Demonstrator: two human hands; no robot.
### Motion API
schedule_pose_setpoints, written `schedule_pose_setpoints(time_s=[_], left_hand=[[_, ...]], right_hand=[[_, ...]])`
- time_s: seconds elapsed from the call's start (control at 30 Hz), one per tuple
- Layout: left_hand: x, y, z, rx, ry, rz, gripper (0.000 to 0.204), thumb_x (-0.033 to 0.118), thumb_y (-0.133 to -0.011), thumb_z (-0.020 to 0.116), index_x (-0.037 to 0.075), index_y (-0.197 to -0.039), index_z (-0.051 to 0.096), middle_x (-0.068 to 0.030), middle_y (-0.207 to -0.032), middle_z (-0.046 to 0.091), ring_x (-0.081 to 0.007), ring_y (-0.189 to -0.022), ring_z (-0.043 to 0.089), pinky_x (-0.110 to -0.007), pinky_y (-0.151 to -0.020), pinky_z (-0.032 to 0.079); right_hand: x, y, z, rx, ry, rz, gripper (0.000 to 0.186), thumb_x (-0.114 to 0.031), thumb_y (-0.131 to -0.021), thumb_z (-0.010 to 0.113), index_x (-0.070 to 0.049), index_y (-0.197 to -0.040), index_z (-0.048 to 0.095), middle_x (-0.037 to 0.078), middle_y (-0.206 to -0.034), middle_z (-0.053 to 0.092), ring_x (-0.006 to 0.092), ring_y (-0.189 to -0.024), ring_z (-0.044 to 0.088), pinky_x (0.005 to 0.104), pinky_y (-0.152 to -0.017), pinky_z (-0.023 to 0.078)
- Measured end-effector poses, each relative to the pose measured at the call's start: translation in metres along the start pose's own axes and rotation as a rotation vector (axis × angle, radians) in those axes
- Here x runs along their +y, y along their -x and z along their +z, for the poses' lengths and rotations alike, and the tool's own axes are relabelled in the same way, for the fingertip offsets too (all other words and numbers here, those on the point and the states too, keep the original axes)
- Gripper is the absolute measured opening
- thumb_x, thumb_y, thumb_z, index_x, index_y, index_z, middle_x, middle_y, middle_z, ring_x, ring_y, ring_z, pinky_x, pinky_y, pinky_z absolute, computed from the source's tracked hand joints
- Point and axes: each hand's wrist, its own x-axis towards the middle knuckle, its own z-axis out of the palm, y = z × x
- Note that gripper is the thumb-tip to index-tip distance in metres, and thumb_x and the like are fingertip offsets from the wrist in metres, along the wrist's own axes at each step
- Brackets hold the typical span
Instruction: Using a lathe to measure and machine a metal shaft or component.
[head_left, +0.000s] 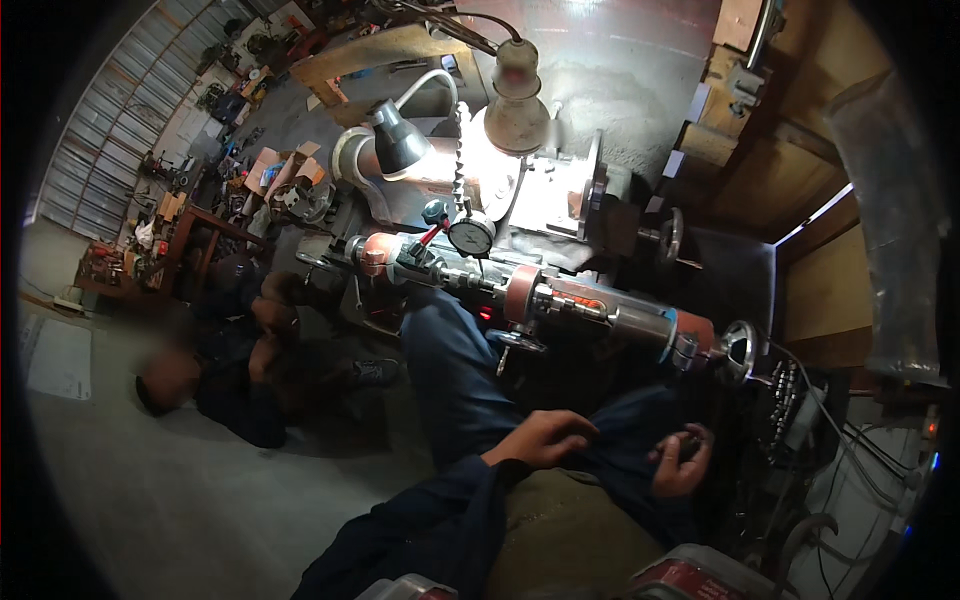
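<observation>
My left hand [545, 438] rests on my lap with its fingers stretched out and nothing visible in them. My right hand [682, 464] is raised over my right thigh, its fingers curled around a small dark object [689, 446] whose kind I cannot make out. In front of my knees stands a grinding machine with red and bare metal parts. A slim metal workpiece [467, 277] lies between its red headstock [378, 254] and a red tailstock [520, 295]. Just above the workpiece sits a round dial indicator [470, 236]. Both hands are apart from the machine.
Handwheels [738, 350] stick out along the machine. Two lamps, one black [400, 142], one pale [515, 112], hang over it. At left another person [235, 375] sits low near the floor. Cables [850, 430] run down on the right. Cluttered shelves stand far left.
</observation>
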Motion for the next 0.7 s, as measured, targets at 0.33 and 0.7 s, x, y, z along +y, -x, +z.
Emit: schedule_pose_setpoints(time_s=[0.33, 0.7], left_hand=[[0.066, 0.026, -0.198, 1.23, -1.003, 0.289, 0.057, 0.025, -0.089, 0.048, -0.004, -0.137, 0.037, -0.0243, -0.143, 0.036, -0.0325, -0.137, 0.03, -0.04, -0.111, 0.023], [0.049, 0.002, -0.248, 1.159, -1.084, 0.105, 0.039, 0.033, -0.092, 0.06, -0.005, -0.1, 0.061, -0.0227, -0.092, 0.064, -0.0357, -0.083, 0.061, -0.041, -0.075, 0.047]], right_hand=[[0.073, -0.029, -0.037, 0.181, 0.53, -0.106, 0.037, -0.01, -0.079, 0.06, 0.0, -0.115, 0.057, 0.015, -0.097, 0.064, 0.0258, -0.085, 0.062, 0.0369, -0.083, 0.05], [0.009, -0.007, -0.023, 0.171, 0.464, -0.036, 0.031, -0.015, -0.072, 0.067, -0.008, -0.102, 0.063, 0.015, -0.086, 0.066, 0.0331, -0.081, 0.066, 0.0396, -0.071, 0.053]])
